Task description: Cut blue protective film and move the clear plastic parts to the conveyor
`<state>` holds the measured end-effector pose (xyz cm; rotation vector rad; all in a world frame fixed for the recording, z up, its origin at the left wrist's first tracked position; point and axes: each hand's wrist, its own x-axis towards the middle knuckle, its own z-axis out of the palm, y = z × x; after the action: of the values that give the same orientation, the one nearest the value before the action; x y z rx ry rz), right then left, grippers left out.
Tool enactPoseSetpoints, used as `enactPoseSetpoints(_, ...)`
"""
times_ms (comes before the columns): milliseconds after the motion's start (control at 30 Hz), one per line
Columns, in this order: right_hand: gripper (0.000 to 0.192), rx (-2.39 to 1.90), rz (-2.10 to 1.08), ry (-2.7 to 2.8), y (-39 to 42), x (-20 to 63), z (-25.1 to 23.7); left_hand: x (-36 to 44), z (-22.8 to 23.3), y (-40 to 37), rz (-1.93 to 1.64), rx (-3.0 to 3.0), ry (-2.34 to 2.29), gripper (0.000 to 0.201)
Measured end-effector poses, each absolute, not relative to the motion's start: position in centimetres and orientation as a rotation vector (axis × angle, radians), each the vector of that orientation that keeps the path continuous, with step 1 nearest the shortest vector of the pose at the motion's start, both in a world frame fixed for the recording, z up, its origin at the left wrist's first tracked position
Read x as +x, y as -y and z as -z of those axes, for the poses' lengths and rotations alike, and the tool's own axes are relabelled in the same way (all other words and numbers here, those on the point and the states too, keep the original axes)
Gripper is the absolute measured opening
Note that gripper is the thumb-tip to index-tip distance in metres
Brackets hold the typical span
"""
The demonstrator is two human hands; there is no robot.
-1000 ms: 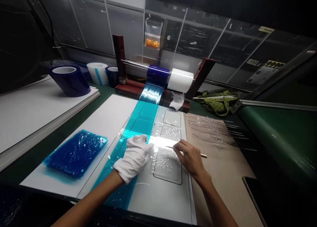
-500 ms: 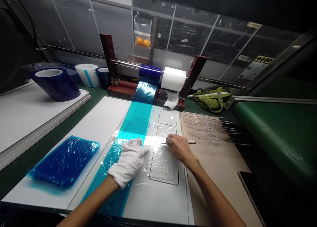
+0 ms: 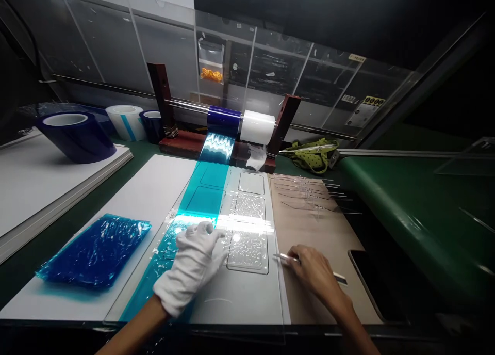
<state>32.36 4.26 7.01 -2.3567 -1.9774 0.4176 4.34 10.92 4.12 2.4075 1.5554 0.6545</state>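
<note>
Cyan-blue protective film strip (image 3: 201,200): runs from the roll on the wooden dispenser stand (image 3: 224,120) down over the grey jig plate (image 3: 247,303) on the surface. Gloved left hand (image 3: 191,267) flat on it, fingers spread, holding nothing. Bare right hand (image 3: 315,272), grip closed on thin metal blade tool (image 3: 286,258), beside the plate. Judgement: press evenly, keep film taut, blade low.

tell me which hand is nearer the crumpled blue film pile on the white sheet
Left. The gloved left hand rests on the blue film strip, just right of the crumpled blue film pile. The bare right hand, holding a thin tool, is farther right, over the tan board.
</note>
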Motion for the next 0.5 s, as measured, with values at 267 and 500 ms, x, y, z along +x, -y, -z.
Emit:
enactPoseSetpoints(267,0.020,-2.080,-0.847,1.848,-3.0,30.7,-5.2,6.0,-0.8,-6.8,-0.554,2.581,-1.540,0.050)
enactPoseSetpoints(500,0.030,-1.790,-1.136,1.765,-3.3,31.8,-5.0,6.0,0.6,-8.6,-0.717,2.373,-1.515,0.032)
